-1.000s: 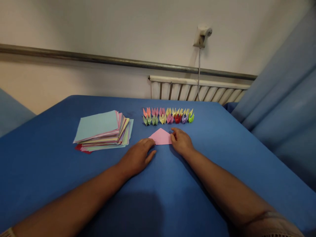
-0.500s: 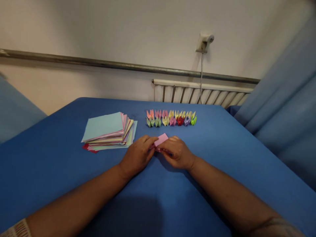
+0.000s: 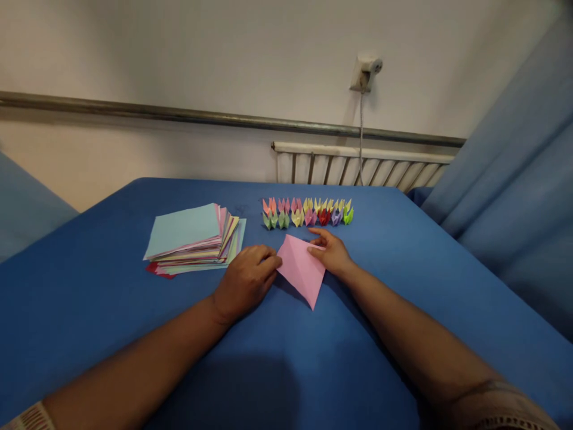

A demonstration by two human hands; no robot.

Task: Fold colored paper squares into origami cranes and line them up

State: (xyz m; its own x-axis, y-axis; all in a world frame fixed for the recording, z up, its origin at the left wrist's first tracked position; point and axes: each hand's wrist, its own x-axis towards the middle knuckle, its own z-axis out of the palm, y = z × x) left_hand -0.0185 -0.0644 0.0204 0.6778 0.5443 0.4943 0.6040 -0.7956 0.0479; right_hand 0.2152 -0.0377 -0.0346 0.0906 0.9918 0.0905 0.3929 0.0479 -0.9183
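Observation:
A creased pink sheet of origami paper [image 3: 301,267] is spread out between my hands, one corner pointing toward me. My left hand [image 3: 249,276] pinches its left corner, fingers curled. At the right corner, my right hand [image 3: 332,253] grips the edge between thumb and fingers, with the index finger stretched out above. Just beyond the sheet stand two rows of small folded paper cranes [image 3: 310,217] in pink, yellow, green, red and purple.
A tall stack of coloured paper [image 3: 185,233], light blue on top, lies left of the cranes on the blue table [image 3: 286,370]. Behind are a metal rail [image 3: 201,116], a radiator [image 3: 331,162] and a wall socket with a cord [image 3: 364,76]. Blue curtains [image 3: 514,149] hang at the right.
The pink paper, folded small between my fingers before, is now opened out into a wide sheet. My right hand has shifted slightly up and to the right.

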